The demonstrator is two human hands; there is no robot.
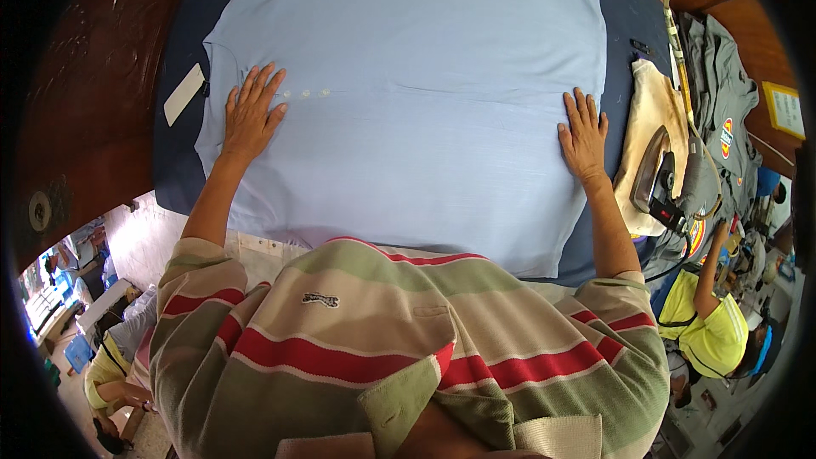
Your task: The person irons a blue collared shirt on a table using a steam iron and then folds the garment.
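A light blue shirt point(408, 153) lies spread out on a dark blue padded table cover point(178, 136). My left hand point(249, 115) rests flat on its left part, fingers apart, beside a short row of pale buttons point(306, 93). Near the right edge of the cloth, my right hand point(584, 136) also lies flat with fingers stretched out. Faint creases run across the fabric between the two hands. An electric iron point(656, 177) sits to the right of my right hand on a scorched cream cloth point(659, 102), touched by neither hand.
A white tag point(183, 95) lies at the left edge. Grey garments point(722, 76) with round patches are heaped at the far right. A hose and cord point(677, 42) run down to the iron. A person in a yellow top point(710, 323) works at the lower right; another sits lower left.
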